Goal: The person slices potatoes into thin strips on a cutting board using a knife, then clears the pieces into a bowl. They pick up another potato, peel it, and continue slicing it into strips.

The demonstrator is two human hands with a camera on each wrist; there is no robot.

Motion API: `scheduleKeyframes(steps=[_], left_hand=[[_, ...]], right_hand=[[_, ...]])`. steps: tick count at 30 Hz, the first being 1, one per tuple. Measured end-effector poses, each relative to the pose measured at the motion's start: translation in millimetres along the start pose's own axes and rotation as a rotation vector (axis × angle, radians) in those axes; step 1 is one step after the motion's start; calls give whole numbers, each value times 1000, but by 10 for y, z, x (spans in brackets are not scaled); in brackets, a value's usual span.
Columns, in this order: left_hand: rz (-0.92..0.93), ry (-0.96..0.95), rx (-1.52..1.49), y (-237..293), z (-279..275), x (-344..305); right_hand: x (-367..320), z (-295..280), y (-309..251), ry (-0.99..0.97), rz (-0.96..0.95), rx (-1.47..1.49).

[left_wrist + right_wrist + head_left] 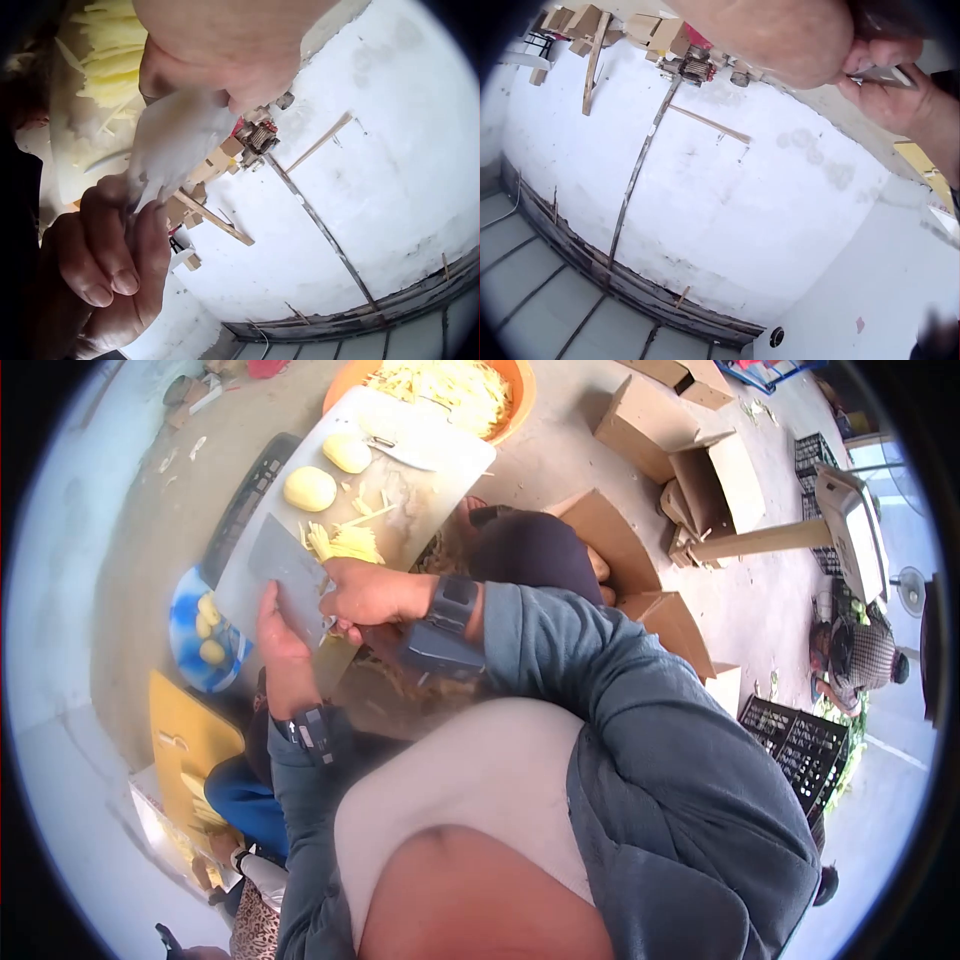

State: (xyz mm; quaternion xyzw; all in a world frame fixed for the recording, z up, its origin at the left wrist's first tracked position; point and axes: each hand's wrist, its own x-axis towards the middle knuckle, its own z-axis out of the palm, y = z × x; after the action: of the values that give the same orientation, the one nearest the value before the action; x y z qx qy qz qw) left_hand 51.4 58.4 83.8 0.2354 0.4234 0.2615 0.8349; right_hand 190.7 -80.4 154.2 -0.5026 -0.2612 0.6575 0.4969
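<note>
Curling round the handle of a broad, four-sided cleaver (283, 553), the right hand (372, 592) has a firm-looking grip in the head view, the flat grey steel slanting over the white cutting board (445, 478). The left hand (285, 643) lies against the blade, one digit plainly straight; its grip looks loose, clasping nothing that I can make out. If skin skidded along the steel, a fingertip could meet the edge. Potato strips (345, 543), pale yellow and matchstick-thin, lie heaped just beside the blade, where a nudge might scatter them. Farther up the board, two peeled potatoes (311, 490), smooth and oval, could roll if it were jolted. A second knife (410, 455) lies bare near the orange bowl (523, 400), a hazard to a careless reach.

From the left wrist, the thin, dull-sheened metal blurs between both hands; the right fingers show bent round the handle, while the left ones are mostly hidden. The strips look damp and apt to cling.

At the right wrist, cropped hands sit before a scuffed, whitewashed wall (750, 210); which way the edge faces, I cannot tell.
</note>
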Motion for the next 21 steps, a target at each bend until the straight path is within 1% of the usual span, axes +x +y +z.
scheduleKeyframes(steps=[4,6,10,12,14,16,18,19,20,21], left_hand=[[97,64,31,-99,55,-12],[0,149,-28,-108,121,-26],[7,197,-76,-170,163,48],[5,156,-16,-169,212,13],[43,27,-104,-256,-172,418],[-90,-486,-252,-265,-615,668],[61,6,-124,-354,-463,644],[81,28,-140,-418,-375,604],[234,131,-44,-468,-265,572],[381,232,57,-488,-203,564]], right_hand=[[-26,-35,15,31,-45,1],[-61,-58,28,81,-7,44],[-131,-74,1,88,0,4],[-129,-106,4,143,-48,-91],[-69,-177,63,139,-105,-72],[-80,-215,-19,186,-99,-248],[-65,-261,26,240,-204,-257],[-51,-286,39,267,-221,-319],[-29,-331,48,301,-243,-383],[88,-478,203,369,-382,-612]])
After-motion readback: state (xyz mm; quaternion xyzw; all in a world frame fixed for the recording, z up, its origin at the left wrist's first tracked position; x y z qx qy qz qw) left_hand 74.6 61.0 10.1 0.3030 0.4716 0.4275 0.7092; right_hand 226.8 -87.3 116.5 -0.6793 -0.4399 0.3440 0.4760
